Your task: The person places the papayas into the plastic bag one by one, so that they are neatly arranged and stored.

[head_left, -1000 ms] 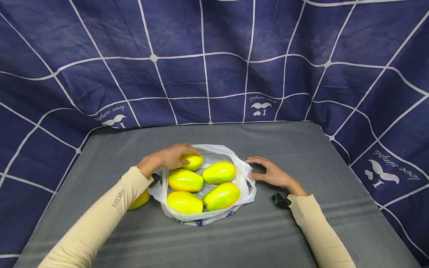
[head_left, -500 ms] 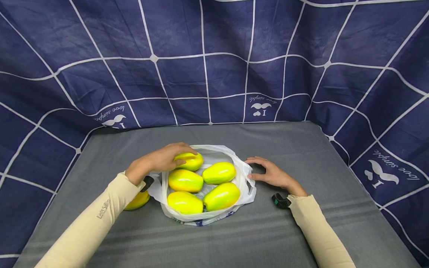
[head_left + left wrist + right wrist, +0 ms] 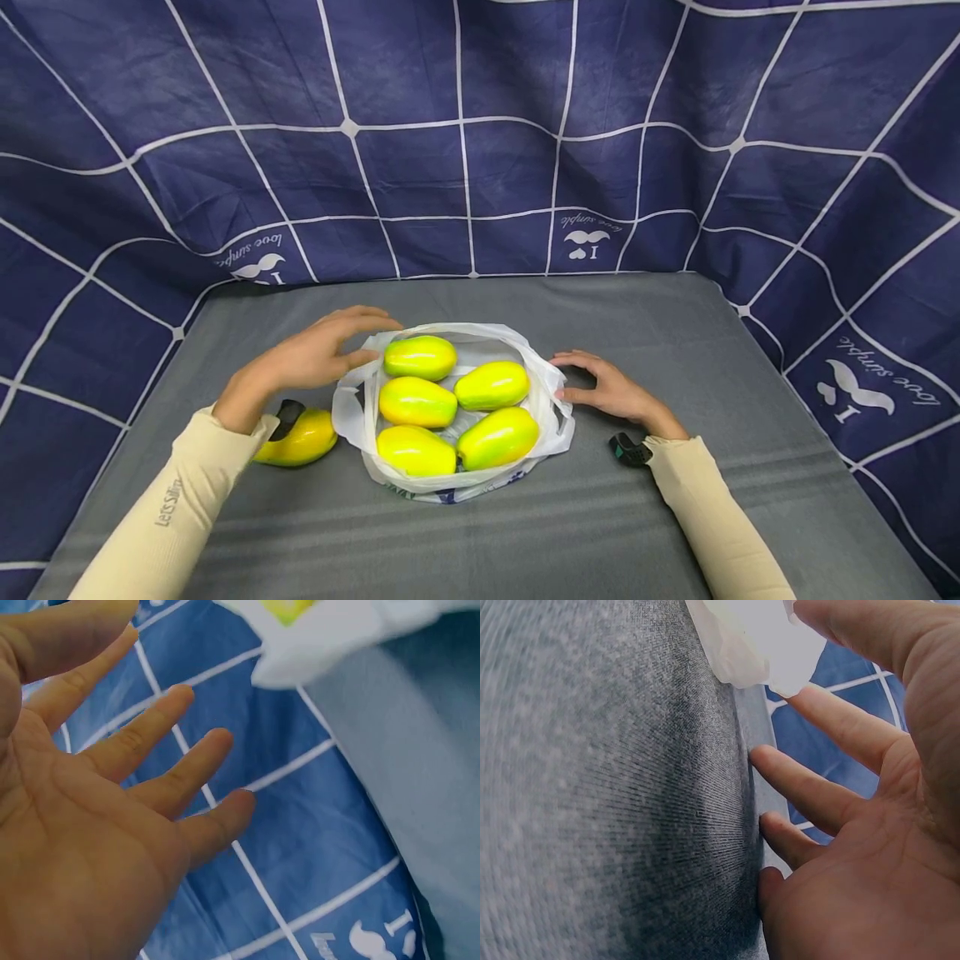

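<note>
Hovering at the bag's ten o'clock, the left hand [image 3: 311, 360] has its fingers spread, holding nothing; the right hand [image 3: 611, 390], fingers relaxed, steadies the white bag [image 3: 551, 417] at three o'clock, apparently keeping open its mouth around five papayas [image 3: 417, 402]; a sixth papaya [image 3: 300, 439] lies on the bench [image 3: 675, 317] at nine o'clock.

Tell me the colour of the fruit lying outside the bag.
Yellow fruit, shading orange underneath; head view shows it best.

Yellow-green fruit in a white bag [image 3: 557, 421] on a grey tabletop [image 3: 675, 333].

Five glossy mangoes [image 3: 417, 402], yellow shading to green with an orange blush, fill the bag, which shows blue print low at its front; a sixth mango [image 3: 303, 439] is deeper yellow. The backdrop cloth [image 3: 525, 167] is navy with a white grid and white lettering. Both sleeves [image 3: 712, 517] are pale cream.
</note>
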Demonstrator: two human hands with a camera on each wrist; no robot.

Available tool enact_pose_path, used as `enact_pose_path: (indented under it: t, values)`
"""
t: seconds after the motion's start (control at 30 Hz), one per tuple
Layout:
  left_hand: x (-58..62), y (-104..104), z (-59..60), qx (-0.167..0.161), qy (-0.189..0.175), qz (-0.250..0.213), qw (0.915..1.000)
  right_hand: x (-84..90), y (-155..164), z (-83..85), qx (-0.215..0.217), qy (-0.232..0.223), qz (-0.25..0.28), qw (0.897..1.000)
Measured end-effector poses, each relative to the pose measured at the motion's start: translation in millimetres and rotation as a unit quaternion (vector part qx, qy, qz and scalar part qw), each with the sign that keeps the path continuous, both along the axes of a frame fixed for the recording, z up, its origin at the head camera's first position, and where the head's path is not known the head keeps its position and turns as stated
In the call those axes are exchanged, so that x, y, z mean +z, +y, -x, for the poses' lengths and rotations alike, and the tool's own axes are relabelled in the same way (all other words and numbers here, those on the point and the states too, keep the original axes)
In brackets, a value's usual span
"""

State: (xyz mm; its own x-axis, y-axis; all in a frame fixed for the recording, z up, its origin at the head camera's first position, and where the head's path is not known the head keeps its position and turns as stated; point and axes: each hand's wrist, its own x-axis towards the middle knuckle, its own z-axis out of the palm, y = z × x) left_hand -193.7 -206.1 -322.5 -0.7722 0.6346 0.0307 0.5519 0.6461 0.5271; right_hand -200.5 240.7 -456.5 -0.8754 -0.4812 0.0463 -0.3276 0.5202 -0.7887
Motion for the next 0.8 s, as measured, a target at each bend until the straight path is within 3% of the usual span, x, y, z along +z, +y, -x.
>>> enact_pose_path:
  t: [0.17,0.37,0.63,0.8]
  values:
    - [0.9,-24.2,-5.2,0.028,-0.013,-0.004,0.9995,-0.6,0.4,0.1,-0.002,-0.007,0.001,1.000]
    - [-10.9,-49.3,-15.7,0.026,-0.042,-0.011,0.9987,-1.8,1.8,1.0,-0.007,-0.014,0.004,1.000]
    - [-23.5,-75.2,-29.7,0.051,-0.062,-0.010,0.9967,-1.8,2.3,2.3,-0.004,-0.013,0.004,1.000]
    - [-29.4,-90.4,-37.5,0.055,-0.099,0.002,0.9936,-2.2,2.4,2.8,-0.001,-0.013,0.007,1.000]
